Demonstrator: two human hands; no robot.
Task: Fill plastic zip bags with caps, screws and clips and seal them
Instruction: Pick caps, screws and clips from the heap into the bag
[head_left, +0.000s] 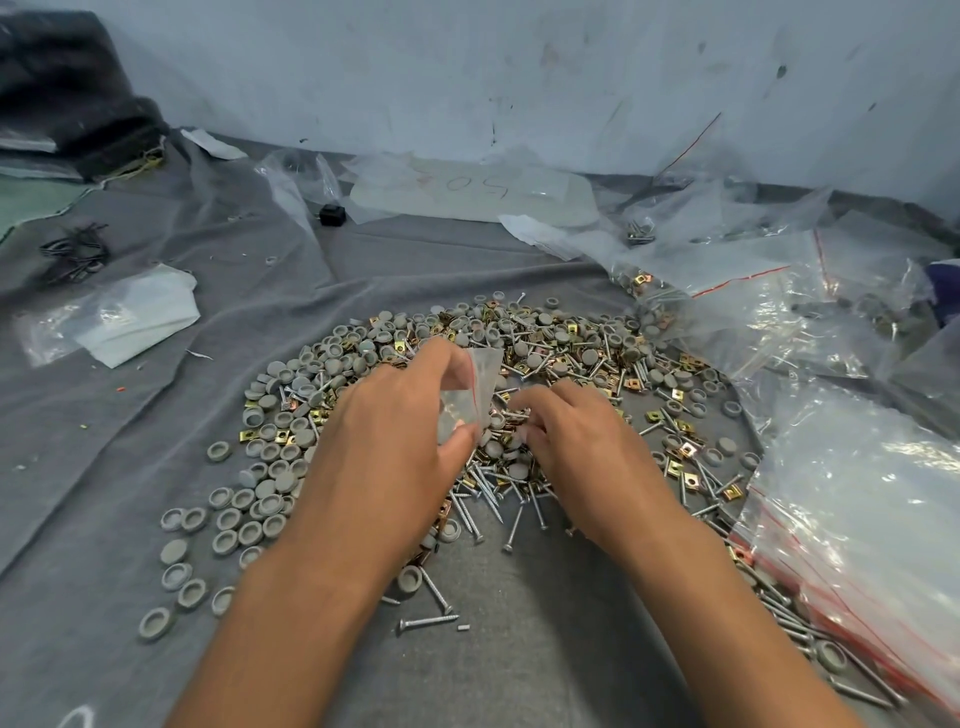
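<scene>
A wide heap of grey round caps (270, 470), silver screws (480, 499) and brass-coloured square clips (680, 449) is spread over a grey cloth (519, 649). My left hand (400, 415) pinches a small clear zip bag (475, 389) with a red strip, held upright over the middle of the heap. Just to its right, my right hand (576, 436) reaches into the pile with curled fingers; its fingertips gather a few screws and caps close to the bag's lower edge.
Several clear zip bags with red strips (852, 499) lie along the right, some holding parts (644, 291). More plastic sheets (467, 192) lie by the far wall. A white plastic piece (135, 317) and dark wire bits (75, 252) lie at left. A small black block (330, 214) sits behind.
</scene>
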